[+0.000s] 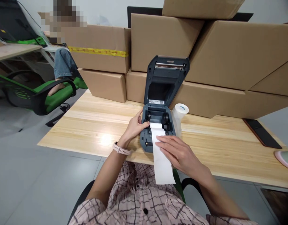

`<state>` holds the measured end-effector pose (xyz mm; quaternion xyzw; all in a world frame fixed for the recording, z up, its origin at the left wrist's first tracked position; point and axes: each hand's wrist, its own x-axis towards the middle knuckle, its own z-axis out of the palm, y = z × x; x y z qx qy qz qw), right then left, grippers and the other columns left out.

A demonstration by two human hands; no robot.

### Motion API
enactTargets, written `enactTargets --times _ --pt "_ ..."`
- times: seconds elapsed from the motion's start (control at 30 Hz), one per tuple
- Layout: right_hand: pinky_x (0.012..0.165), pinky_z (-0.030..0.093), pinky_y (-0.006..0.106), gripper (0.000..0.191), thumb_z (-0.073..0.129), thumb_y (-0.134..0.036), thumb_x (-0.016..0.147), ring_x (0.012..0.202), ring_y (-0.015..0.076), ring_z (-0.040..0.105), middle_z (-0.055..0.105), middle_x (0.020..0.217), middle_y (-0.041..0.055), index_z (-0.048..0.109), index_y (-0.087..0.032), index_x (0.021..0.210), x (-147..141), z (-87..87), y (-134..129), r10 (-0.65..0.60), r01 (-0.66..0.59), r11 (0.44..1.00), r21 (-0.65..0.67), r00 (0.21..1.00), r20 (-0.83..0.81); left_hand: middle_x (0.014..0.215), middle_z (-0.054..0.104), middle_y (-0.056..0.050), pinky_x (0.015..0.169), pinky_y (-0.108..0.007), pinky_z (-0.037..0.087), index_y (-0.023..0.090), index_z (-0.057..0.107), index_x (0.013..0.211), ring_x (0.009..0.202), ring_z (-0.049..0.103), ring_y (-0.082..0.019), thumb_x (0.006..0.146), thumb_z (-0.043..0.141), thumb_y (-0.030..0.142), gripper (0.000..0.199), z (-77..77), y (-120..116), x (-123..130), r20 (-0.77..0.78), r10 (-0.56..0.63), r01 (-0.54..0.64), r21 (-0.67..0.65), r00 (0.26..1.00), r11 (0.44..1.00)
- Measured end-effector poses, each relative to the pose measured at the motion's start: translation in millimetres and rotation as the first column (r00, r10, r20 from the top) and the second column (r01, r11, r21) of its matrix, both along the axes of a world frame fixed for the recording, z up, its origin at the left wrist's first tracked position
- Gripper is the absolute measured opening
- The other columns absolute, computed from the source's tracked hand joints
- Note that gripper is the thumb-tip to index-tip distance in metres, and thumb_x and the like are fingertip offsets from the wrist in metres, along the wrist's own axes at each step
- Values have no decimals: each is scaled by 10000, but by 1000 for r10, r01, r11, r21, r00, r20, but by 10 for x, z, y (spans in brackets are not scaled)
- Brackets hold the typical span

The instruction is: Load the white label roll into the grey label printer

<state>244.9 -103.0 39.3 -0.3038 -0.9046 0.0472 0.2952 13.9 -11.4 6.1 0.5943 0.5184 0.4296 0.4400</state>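
A dark grey label printer (146,137) stands on the table with its lid (167,78) raised. Inside it sits a small white paper roll (156,125), from which a white paper strip (163,170) runs over the printer's front and past the table edge. My left hand (136,126) grips the printer's left side, its thumb reaching over the inner edge by the roll. Across the strip lie the fingers of my right hand (178,153), holding it at its right edge; the thumb is hidden. Right behind the printer stands a white roll (181,110) in translucent wrapping.
Cardboard boxes (162,40) are stacked along the table's far side. On the wooden table (87,122), a dark phone-like slab (262,132) and a pink-rimmed object (285,159) lie at right. A person's leg (64,64) rests on a green chair (57,97) at left.
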Motion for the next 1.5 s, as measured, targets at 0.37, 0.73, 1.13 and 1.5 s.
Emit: enactTargets --times 0.37,0.73,1.13,1.5 --pt "953 595 495 298 547 -202 1030 1134 266 681 734 1319 89 703 -235 1281 -42 -47 -67 -76 75 995 -70 997 -16 700 413 66 638 -256 320 169 425 1589 662 417 -130 809 751 395 875 17 -11 2 -28 -12 12 -12 1000 1000" --pt "961 516 564 360 511 -379 1057 1275 346 573 622 1495 93 598 -220 1368 -111 -76 -111 -131 146 985 -96 980 151 686 418 68 640 -265 313 165 463 1562 660 424 -134 800 742 373 837 20 -7 15 -40 -3 4 15 999 1000" --pt "1170 483 571 417 555 -450 1035 1409 277 572 630 1492 50 588 -340 1436 61 52 -152 22 -40 974 -221 997 -80 1302 629 -150 933 -396 486 178 320 1628 1136 603 -278 860 733 531 941 79 -284 3 -202 150 -121 149 968 981" --pt "1205 416 389 609 246 -613 1076 1511 211 439 488 1619 40 460 -254 1519 181 1139 2013 -363 246 927 -283 778 -512 1576 536 -99 1230 -652 279 310 508 1517 1530 399 -331 1000 600 326 525 9 -1325 119 -449 -115 325 424 886 845"
